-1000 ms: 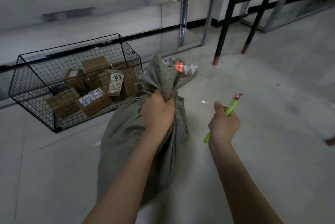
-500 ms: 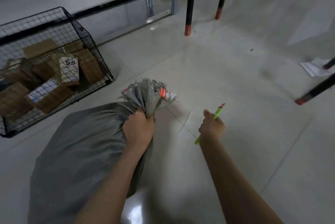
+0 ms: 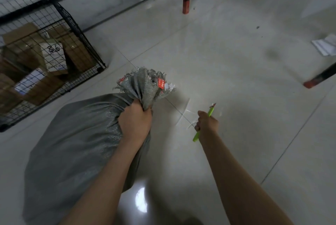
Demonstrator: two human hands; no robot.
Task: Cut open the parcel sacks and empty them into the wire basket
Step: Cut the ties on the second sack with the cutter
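The left hand point(image 3: 135, 121) grips the grey woven sack's point(image 3: 76, 143) bunched neck at centre frame, just left of the right hand point(image 3: 206, 123) clenching a green box cutter point(image 3: 203, 124).

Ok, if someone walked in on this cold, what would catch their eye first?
A bulging grey sack lies on the floor at lower left, the left hand gripping its bunched neck. To its right, the right hand holds a green utility knife, blade clear of the sack. At upper left stands a wire basket holding cardboard parcels.
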